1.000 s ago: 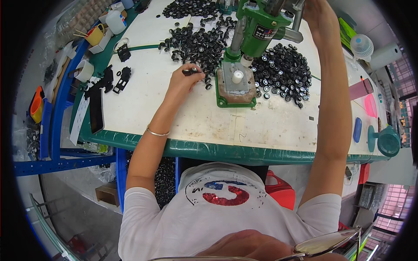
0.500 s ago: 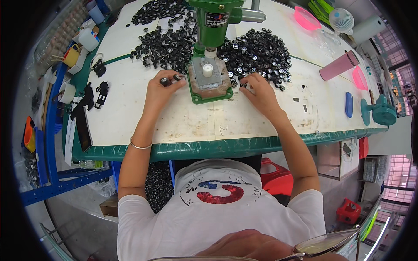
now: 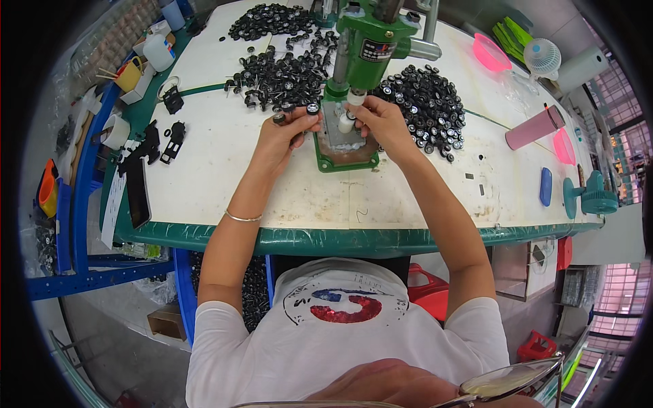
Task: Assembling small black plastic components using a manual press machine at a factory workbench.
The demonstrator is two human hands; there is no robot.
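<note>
A green hand press point(image 3: 371, 58) stands on the table in front of me, with a white post point(image 3: 346, 125) upright on its metal base plate. My left hand point(image 3: 284, 138) is closed left of the base, holding several small black toy wheels point(image 3: 312, 109) between thumb and fingers. From the right, my right hand point(image 3: 384, 128) reaches in at the post under the press ram. Its thumb and fingertips pinch a small dark wheel at the top of the post, mostly hidden by the fingers.
Loose wheels with axles lie in a pile point(image 3: 282, 75) left of the press; another wheel pile point(image 3: 435, 105) sits to the right. Black plastic parts point(image 3: 175, 141) and a phone-like dark slab point(image 3: 138, 197) lie at left. A pink tumbler point(image 3: 534, 128) and small green fan point(image 3: 594, 193) are at right.
My right hand has moved left from the edge of the right wheel pile to the post. My left hand has come nearer the press base with its wheels. The view has shifted slightly.
</note>
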